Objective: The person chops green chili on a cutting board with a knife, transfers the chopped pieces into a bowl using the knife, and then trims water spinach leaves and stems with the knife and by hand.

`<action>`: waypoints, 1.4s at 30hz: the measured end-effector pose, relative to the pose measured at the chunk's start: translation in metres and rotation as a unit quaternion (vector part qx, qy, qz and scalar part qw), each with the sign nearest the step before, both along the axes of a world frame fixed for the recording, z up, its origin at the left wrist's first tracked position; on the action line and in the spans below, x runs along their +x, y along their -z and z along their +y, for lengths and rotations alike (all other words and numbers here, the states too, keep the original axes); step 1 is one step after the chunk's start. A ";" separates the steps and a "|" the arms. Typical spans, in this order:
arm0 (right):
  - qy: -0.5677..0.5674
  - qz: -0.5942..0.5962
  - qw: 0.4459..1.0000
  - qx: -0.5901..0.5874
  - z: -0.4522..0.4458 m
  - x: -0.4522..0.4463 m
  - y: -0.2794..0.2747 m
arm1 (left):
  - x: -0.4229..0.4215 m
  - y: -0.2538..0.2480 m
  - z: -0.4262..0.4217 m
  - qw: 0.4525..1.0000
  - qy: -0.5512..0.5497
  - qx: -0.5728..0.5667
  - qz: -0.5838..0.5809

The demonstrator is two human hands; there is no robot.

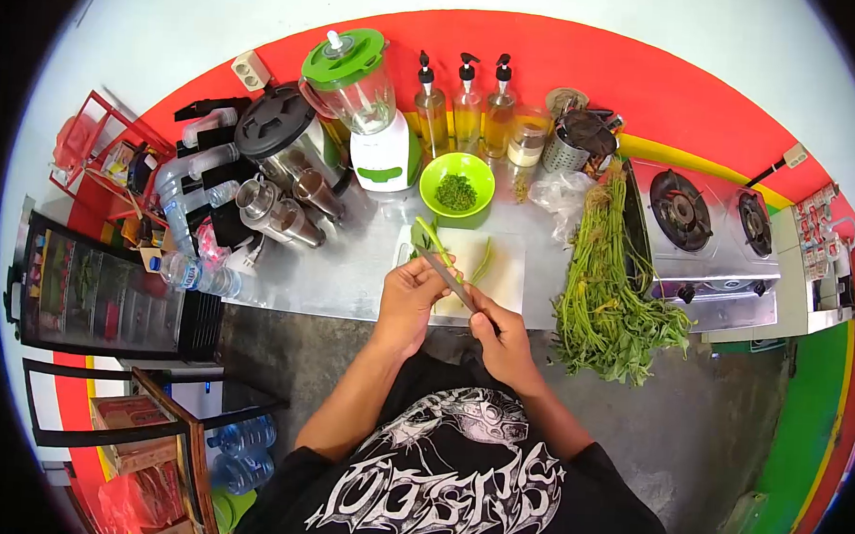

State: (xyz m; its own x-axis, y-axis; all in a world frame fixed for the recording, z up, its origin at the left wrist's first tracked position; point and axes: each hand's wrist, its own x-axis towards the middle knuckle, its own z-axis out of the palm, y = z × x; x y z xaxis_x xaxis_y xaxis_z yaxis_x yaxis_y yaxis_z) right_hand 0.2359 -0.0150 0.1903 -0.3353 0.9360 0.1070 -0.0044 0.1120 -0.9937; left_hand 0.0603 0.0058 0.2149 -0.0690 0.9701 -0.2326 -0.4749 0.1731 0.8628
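My right hand is closed around the handle of a knife, its blade pointing up and to the left. With bent fingers my left hand grips a green vegetable stalk right beside the blade. Both hands are over the near part of a white cutting board. Another cut stalk lies on the board, and small leaves show near the left fingers. Just beyond the board, chopped greens sit in a bright green bowl. My fingers partly hide the held stalk.
A large bunch of leafy greens hangs over the counter's front edge at right, beside a gas stove. A blender, pump bottles and a clear plastic bag stand behind. Metal shakers and water bottles are at left.
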 end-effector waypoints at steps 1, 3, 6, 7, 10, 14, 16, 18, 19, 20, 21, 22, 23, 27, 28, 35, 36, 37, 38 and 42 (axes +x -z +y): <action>0.005 -0.013 1.000 -0.004 -0.001 0.000 -0.002 | 0.000 0.000 -0.001 1.000 0.000 0.001 0.000; 0.009 -0.010 1.000 0.012 -0.003 -0.002 0.000 | -0.002 -0.002 -0.002 1.000 -0.006 -0.001 -0.026; 0.009 -0.005 1.000 0.023 -0.005 -0.003 0.007 | 0.002 -0.006 -0.004 1.000 -0.024 -0.003 0.004; 0.006 -0.003 1.000 0.021 -0.006 -0.004 0.008 | 0.003 -0.005 -0.005 0.999 -0.030 -0.008 0.015; 0.004 0.001 1.000 0.017 -0.008 -0.008 0.006 | 0.000 0.000 -0.011 0.998 -0.007 0.018 0.053; -0.011 0.014 1.000 -0.004 -0.008 -0.009 -0.003 | -0.007 -0.004 -0.014 0.999 -0.001 0.010 0.041; -0.025 0.022 0.999 -0.025 -0.011 -0.010 0.003 | -0.011 -0.010 -0.014 0.999 0.015 -0.021 0.033; -0.031 0.036 0.998 -0.031 -0.013 -0.012 0.005 | -0.018 -0.017 -0.014 0.999 0.027 -0.026 0.024; -0.039 0.050 0.997 -0.040 -0.013 -0.014 0.006 | -0.021 -0.019 -0.012 0.998 0.033 -0.032 0.037; -0.041 0.050 0.997 -0.039 -0.013 -0.014 0.005 | -0.023 -0.020 -0.012 0.997 0.039 -0.039 0.050; -0.045 0.063 0.996 -0.052 -0.014 -0.014 0.003 | -0.025 -0.020 -0.012 0.996 0.048 -0.026 0.069; -0.050 0.076 0.994 -0.065 -0.015 -0.015 0.002 | -0.024 -0.021 -0.012 0.996 0.046 -0.025 0.068; -0.052 0.075 0.994 -0.065 -0.016 -0.015 0.003 | -0.022 -0.023 -0.012 0.995 0.029 -0.017 0.097; -0.063 0.075 0.994 -0.056 -0.023 -0.020 0.006 | -0.014 -0.015 -0.022 0.994 -0.009 0.007 0.109; -0.057 0.087 0.993 -0.059 -0.024 -0.021 0.006 | -0.012 -0.015 -0.025 0.995 -0.010 0.015 0.095; -0.052 0.120 0.990 -0.062 -0.027 -0.017 0.004 | -0.003 -0.008 -0.029 0.994 0.033 0.011 0.107; -0.053 0.125 0.989 -0.064 -0.027 -0.016 0.002 | -0.002 -0.007 -0.027 0.994 0.038 0.003 0.105; -0.054 0.130 0.988 -0.067 -0.027 -0.015 0.001 | -0.002 -0.006 -0.026 0.994 0.039 0.004 0.105; -0.053 0.130 0.988 -0.065 -0.027 -0.015 0.002 | -0.002 -0.005 -0.025 0.996 0.032 -0.006 0.089; -0.055 0.118 0.988 -0.085 -0.028 -0.013 0.006 | -0.004 -0.014 -0.018 0.998 0.000 -0.016 0.059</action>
